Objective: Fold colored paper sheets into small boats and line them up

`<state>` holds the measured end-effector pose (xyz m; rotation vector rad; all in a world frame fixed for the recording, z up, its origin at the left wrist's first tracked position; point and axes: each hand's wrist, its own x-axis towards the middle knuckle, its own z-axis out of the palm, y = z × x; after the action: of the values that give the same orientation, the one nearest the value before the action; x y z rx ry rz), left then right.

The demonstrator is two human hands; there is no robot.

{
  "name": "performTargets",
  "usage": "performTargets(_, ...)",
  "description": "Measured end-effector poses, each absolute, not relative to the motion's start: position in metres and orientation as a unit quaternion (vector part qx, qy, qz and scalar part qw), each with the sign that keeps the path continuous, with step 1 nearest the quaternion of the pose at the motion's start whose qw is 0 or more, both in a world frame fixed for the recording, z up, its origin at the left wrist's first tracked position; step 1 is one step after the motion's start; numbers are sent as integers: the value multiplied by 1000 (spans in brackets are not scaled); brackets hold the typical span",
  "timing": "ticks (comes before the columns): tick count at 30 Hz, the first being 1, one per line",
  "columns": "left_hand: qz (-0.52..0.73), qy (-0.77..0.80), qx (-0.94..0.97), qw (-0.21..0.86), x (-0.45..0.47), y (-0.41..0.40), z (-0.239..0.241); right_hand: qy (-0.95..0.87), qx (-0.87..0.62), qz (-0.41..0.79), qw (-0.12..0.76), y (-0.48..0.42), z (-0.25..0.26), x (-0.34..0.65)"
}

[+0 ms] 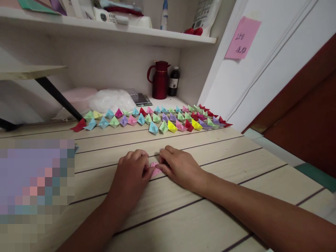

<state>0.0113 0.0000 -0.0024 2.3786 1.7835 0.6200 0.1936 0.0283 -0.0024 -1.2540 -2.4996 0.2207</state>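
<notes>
A small pink piece of folded paper (155, 170) lies on the pale wooden table (199, 210) between my two hands. My left hand (132, 171) rests on the table with its fingers curled and pinched on the paper's left edge. My right hand (178, 166) presses its fingertips down on the paper's right edge. Most of the paper is hidden under my fingers. Beyond the hands, several small folded paper boats (157, 119) in many colours stand in rows across the table.
At the back stand a dark red jug (159, 79), a dark bottle (173, 81) and a clear plastic bag (112, 100). A shelf (110, 33) holding items runs overhead. A pink note (242, 37) is stuck on the white door at right. A blurred patch covers the left.
</notes>
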Motion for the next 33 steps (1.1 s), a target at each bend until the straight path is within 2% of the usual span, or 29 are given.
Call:
performTargets(7,197,569,796,61,8,1,-1,-849,-378,261,261,38,-2,213)
performTargets(11,203,566,796,68,7,3,-2,-824,-372,308,296,37,0,214)
performTargets(18,210,552,804,62,7,3,-4,-862,-395,233,217,33,3,207)
performTargets(26,195,556,805,69,5,-1,0,-863,-423,214,177,34,6,206)
performTargets(33,226,591,770,82,-5,-1,-5,-862,-420,192,208,28,1,205)
